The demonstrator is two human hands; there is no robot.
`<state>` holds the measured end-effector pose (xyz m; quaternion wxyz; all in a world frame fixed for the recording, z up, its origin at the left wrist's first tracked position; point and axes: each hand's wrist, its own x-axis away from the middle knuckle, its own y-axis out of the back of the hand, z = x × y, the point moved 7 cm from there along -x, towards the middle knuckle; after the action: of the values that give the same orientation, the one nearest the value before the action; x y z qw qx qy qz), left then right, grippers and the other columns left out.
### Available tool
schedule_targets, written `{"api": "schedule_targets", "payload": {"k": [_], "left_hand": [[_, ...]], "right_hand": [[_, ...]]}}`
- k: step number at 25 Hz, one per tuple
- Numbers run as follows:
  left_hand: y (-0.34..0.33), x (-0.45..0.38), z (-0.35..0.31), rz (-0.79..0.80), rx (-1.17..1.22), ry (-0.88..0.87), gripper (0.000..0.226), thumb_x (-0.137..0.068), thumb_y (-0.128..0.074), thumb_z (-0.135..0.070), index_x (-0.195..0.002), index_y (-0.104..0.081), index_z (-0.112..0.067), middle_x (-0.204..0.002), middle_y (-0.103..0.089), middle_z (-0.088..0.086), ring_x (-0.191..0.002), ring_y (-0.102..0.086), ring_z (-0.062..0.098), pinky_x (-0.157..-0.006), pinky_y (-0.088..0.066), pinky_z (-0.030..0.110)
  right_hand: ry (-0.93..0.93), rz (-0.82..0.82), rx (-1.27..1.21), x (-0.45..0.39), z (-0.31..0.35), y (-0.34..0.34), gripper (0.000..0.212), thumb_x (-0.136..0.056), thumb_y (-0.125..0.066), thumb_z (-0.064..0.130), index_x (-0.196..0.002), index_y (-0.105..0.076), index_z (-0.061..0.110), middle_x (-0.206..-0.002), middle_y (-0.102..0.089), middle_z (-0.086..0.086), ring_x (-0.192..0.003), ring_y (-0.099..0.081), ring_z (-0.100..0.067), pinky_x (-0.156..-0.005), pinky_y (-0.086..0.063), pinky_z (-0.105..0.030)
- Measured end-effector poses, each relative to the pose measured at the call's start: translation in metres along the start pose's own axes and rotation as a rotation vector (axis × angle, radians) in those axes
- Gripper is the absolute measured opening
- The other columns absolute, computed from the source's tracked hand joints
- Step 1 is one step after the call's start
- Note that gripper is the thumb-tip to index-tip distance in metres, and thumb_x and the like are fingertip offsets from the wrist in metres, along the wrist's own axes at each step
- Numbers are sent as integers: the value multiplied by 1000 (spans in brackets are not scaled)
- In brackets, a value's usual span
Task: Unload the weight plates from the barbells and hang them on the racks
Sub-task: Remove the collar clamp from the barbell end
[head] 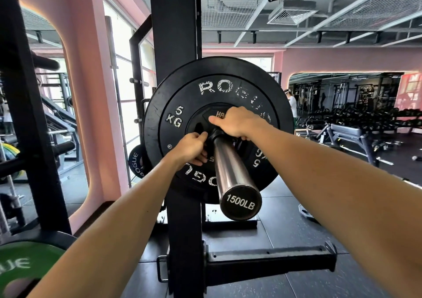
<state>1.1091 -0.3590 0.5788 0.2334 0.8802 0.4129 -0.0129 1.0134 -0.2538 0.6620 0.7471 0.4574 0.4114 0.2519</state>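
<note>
Both your left hand (194, 147) and right hand (237, 124) grip the small plate (201, 124) against the 5 KG plate (219, 87); next, slide it off along the sleeve (230, 169).

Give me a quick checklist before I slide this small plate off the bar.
1. Left hand grips small plate: ok.
2. Right hand grips its other side: ok.
3. Barbell sleeve bare out to its end cap: ok.
4. Collar or clip on the sleeve: cannot tell, hands cover the hub.
5. 5 kg plate behind sits upright: ok.
6. Free rack peg within reach: cannot tell.
</note>
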Motion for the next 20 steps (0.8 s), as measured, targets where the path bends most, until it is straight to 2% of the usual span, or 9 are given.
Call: {"api": "schedule_targets", "payload": {"k": [2,3,7,10,13,15,16,18,20], "left_hand": [[-4,2,2,56,-8,46,48,-99,-33,-53,-116,-50,-12,-84,-66,13,-61,-69,20,-51,-56,29],[-7,3,2,80,1,64,50,-98,-32,-57,-120,-48,-15,-86,-66,13,-58,-70,18,-49,-55,27],[-24,-1,1,146,239,115,46,-102,-27,-46,-122,-47,-10,-112,-61,19,-54,-69,18,-46,-53,25],[-29,-3,0,149,365,132,38,-104,-24,-35,-101,-56,-14,-109,-61,16,-68,-65,21,-47,-54,25],[-33,-4,7,183,439,158,43,-105,-22,-34,-117,-55,-8,-109,-61,16,-78,-63,24,-56,-56,31],[-34,-4,10,206,449,163,48,-105,-22,-34,-129,-51,-4,-118,-60,20,-85,-64,26,-65,-55,34],[-34,-2,11,212,446,163,48,-105,-23,-34,-132,-49,-4,-120,-60,21,-86,-65,26,-66,-56,33],[-32,3,10,207,443,164,49,-105,-23,-36,-132,-48,-4,-116,-62,19,-82,-68,24,-61,-57,31],[-30,12,8,205,444,170,50,-105,-24,-38,-132,-48,-3,-112,-62,17,-76,-71,22,-57,-57,29]], "right_hand": [[23,-18,90,-4,5,-5,67,-84,-43,70,-111,-62,11,-119,-61,-11,-105,-60,-32,-82,-43,-36],[48,-34,132,-5,8,-7,67,-85,-45,68,-119,-60,12,-126,-58,-11,-113,-57,-32,-82,-41,-37],[125,-118,168,-11,10,-10,45,-97,-39,43,-118,-61,10,-126,-57,-16,-114,-56,-37,-82,-41,-38],[102,-155,88,-11,-6,-2,30,-98,-39,21,-109,-61,6,-115,-59,-22,-105,-58,-41,-84,-46,-39],[34,-107,-85,-10,-20,-9,21,-91,-39,6,-89,-60,6,-90,-61,-21,-94,-61,-38,-76,-47,-34],[-34,-96,-234,-11,-29,-15,27,-91,-38,6,-75,-59,4,-83,-63,-20,-80,-62,-34,-74,-54,-36],[-74,-91,-337,-11,-36,-19,33,-94,-38,11,-67,-57,4,-77,-63,-19,-68,-61,-31,-67,-55,-36],[-171,-61,-526,-6,-47,-26,41,-96,-38,21,-61,-53,5,-63,-61,-15,-47,-53,-26,-50,-48,-32],[-197,-18,-594,2,-51,-28,36,-95,-38,18,-64,-51,5,-58,-59,-12,-41,-47,-23,-43,-39,-27]]}}
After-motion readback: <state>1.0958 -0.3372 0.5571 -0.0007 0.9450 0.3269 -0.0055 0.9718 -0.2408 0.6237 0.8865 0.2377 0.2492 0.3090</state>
